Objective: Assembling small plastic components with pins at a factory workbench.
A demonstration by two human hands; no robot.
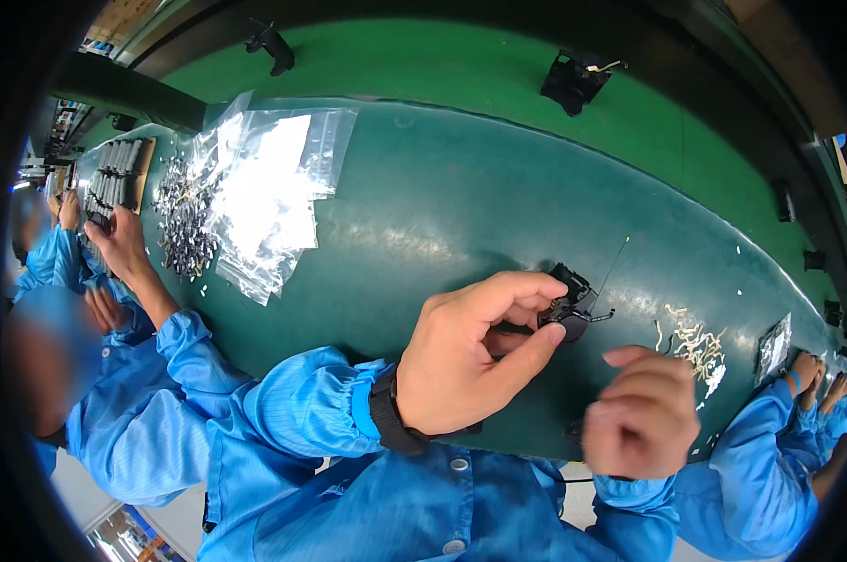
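My left hand (480,351) pinches a small black plastic part (573,300) between thumb and fingers, just above the green table. The part has a boxy upper end and a rounded lower end. A thin dark wire with a pale tip (627,240) rises from it, and a short black stub sticks out to the right. My right hand (641,412) is curled closed to the right of the part, blurred by motion and apart from it. Whatever its fingers hold, if anything, cannot be made out. Near it lies a loose pile of small cream-coloured strips (695,342).
Clear plastic bags (283,178) lie at the left, beside a heap of small dark pieces (187,211) and a row of grey sticks (114,173). A co-worker's hand (124,245) reaches in there. Black parts (573,82) sit on the green surface beyond the table. Another small bag (773,347) lies far right.
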